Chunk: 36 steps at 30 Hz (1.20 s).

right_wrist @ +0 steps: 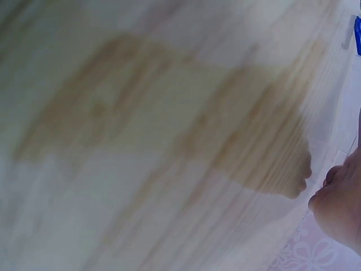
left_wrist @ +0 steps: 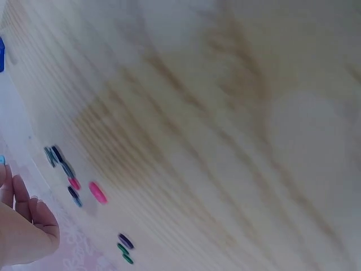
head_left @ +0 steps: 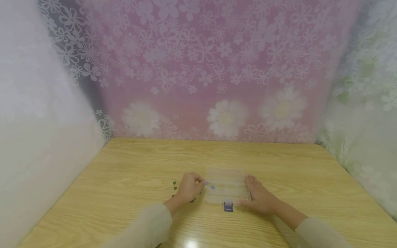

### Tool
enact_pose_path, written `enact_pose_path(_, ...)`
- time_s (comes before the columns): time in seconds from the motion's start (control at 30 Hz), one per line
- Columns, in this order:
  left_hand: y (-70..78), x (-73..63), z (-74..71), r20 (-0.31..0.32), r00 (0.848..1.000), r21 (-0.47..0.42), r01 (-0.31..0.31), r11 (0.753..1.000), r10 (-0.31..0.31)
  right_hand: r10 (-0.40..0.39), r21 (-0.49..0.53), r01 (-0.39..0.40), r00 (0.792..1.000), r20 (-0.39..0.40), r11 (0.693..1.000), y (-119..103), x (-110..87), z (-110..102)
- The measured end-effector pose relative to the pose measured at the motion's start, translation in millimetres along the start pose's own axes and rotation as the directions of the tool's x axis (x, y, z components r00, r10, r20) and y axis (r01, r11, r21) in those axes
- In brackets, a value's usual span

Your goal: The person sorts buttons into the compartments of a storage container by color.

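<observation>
My left hand (head_left: 189, 187) pinches a small light blue piece (left_wrist: 2, 160) between thumb and fingertips, at the left edge of a clear plastic box (head_left: 217, 174). Inside this divided box lies another small blue piece (head_left: 212, 187). Against the right side of the box rests my right hand (head_left: 260, 198), its fingers stretched along that side and its thumb at the front edge. A dark blue latch (head_left: 228, 207) sticks out from the front. In the right wrist view only part of the right hand (right_wrist: 338, 206) shows, at the edge.
Several small flat oval pieces lie on the wooden table (head_left: 139, 165) around the left hand, among them a pink piece (left_wrist: 97, 192), a purple piece (left_wrist: 126, 241) and green pieces (left_wrist: 123, 249). A flowered cloth (head_left: 198, 69) hangs behind the table, with pale cloths at both sides.
</observation>
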<state>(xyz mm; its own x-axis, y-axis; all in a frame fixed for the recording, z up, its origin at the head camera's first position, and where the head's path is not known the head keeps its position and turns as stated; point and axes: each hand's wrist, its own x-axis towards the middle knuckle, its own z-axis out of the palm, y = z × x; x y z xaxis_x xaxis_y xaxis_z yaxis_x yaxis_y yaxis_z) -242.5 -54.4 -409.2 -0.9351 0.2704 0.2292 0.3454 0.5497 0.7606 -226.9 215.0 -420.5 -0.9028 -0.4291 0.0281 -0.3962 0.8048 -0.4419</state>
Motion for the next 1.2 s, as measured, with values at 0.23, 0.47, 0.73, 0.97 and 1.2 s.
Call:
enact_pose_path(0.23,8.6,4.5,9.6,-0.025,0.999,0.062,-0.023,0.998,0.024,-0.004,0.003,0.004,1.000,-0.004,1.000,1.9,1.3,0.3)
enact_pose_path(0.47,13.3,9.9,17.9,-0.027,0.999,0.094,0.031,0.995,-0.028,0.000,-0.001,0.000,1.000,-0.006,1.000,4.7,2.3,2.3)
enact_pose_path(0.73,14.1,12.0,27.3,-0.015,0.998,0.117,0.069,0.991,-0.067,-0.023,-0.004,0.023,1.000,-0.012,1.000,5.7,1.3,3.9)
enact_pose_path(0.97,16.2,13.4,31.8,-0.029,0.999,0.149,0.046,0.988,-0.042,-0.031,-0.011,0.031,0.999,-0.018,0.999,3.5,-0.1,3.5)
enact_pose_path(1.2,19.1,13.2,32.1,-0.028,0.999,0.169,0.031,0.985,-0.027,-0.029,-0.011,0.029,0.999,-0.021,1.000,5.6,0.5,5.8)
